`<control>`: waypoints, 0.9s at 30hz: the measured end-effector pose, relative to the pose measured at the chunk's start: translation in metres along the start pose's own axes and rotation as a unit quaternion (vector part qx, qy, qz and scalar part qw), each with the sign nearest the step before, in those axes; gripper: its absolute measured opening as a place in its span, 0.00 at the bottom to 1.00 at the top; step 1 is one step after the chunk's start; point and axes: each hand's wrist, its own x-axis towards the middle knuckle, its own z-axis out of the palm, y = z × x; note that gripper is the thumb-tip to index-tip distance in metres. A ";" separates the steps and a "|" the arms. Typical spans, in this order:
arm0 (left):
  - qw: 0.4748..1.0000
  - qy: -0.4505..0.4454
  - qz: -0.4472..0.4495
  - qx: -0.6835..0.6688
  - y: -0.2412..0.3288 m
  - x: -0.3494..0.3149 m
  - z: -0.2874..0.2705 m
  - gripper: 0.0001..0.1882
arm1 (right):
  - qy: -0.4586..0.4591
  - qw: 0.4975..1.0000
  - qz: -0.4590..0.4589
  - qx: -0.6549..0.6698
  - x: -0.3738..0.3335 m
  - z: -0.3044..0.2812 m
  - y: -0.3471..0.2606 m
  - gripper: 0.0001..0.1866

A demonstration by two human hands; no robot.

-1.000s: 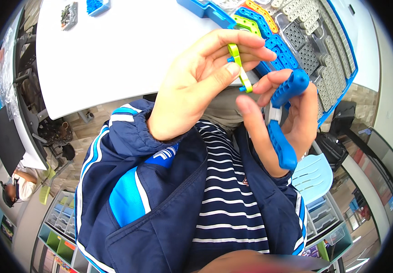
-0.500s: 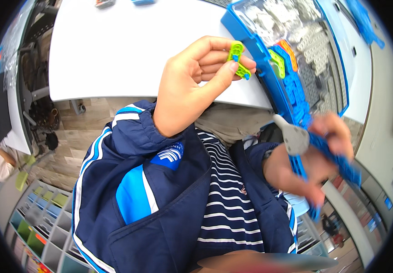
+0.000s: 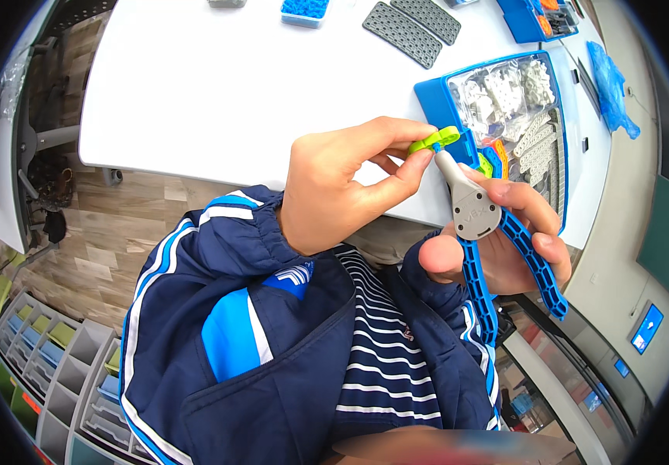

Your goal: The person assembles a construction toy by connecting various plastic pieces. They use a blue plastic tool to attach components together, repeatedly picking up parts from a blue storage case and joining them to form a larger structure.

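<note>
Clear tub [image 3: 302, 23] of blue pegs [image 3: 305, 8] on white surface [image 3: 195, 101], upper middle. Left hand [image 3: 350, 178], centre: grip pinching lime-green plastic beam [image 3: 444, 137] with blue pin [image 3: 437, 147]. Grey-nosed, blue-handled plastic pliers [image 3: 477, 211], right of centre, tip at pin; right hand's [image 3: 513, 263] grip around pliers.

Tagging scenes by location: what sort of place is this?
Probably a classroom or maker workshop: white table, blue case of plastic building parts, grey storage unit lower left.

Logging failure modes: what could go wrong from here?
The gray tip of the tool in the right hand sits at the small blue pin on the green piece; it could slip off. The left hand pinches that piece, fingertips near the tip, so they might get nipped.
</note>
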 end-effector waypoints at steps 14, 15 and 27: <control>0.989 0.015 -0.041 0.143 -0.021 0.009 -0.057 0.13 | 0.173 0.949 0.219 0.145 0.048 0.031 0.045 0.29; 0.987 0.067 -0.078 0.123 -0.027 0.013 -0.068 0.12 | 0.243 0.932 0.238 0.123 0.055 0.030 0.045 0.29; 0.983 0.123 -0.106 -0.090 -0.044 0.028 -0.106 0.08 | 0.052 0.997 0.040 0.033 0.115 0.124 0.098 0.25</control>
